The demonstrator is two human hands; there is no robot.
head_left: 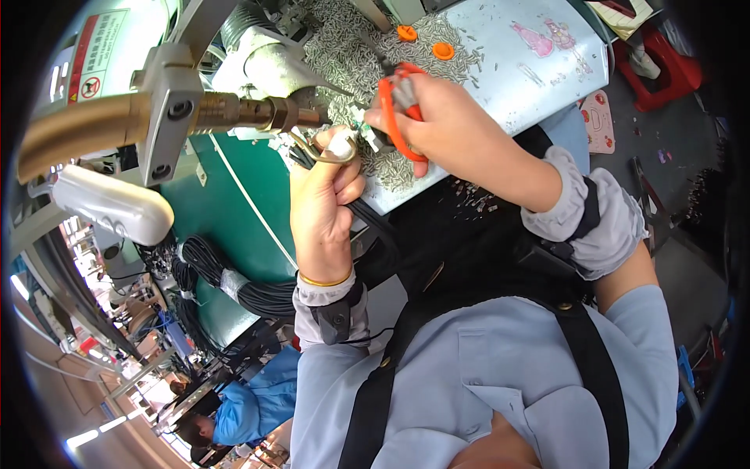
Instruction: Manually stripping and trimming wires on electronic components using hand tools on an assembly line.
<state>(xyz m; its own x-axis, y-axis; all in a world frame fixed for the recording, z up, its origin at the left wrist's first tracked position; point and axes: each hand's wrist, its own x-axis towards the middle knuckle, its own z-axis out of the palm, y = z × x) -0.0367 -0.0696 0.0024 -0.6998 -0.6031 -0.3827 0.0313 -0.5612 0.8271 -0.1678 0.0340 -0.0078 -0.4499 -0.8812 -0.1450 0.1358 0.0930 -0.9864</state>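
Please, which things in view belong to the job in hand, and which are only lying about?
Seemingly in the job:
right hand, holding an orange-handled tool
left hand
small pale piece between the hands
heap of metal pieces below

Seemingly just lying about:
two orange pieces
red plastic item
pink card

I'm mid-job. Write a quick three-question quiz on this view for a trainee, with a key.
1. Which of the person's hands grips the orange-handled tool?
2. How many small orange pieces lie by the heap of small metal pieces?
3. True or false: black cable coils lie on the green surface at the person's left.

Key: 1. The right hand. 2. Two. 3. True.
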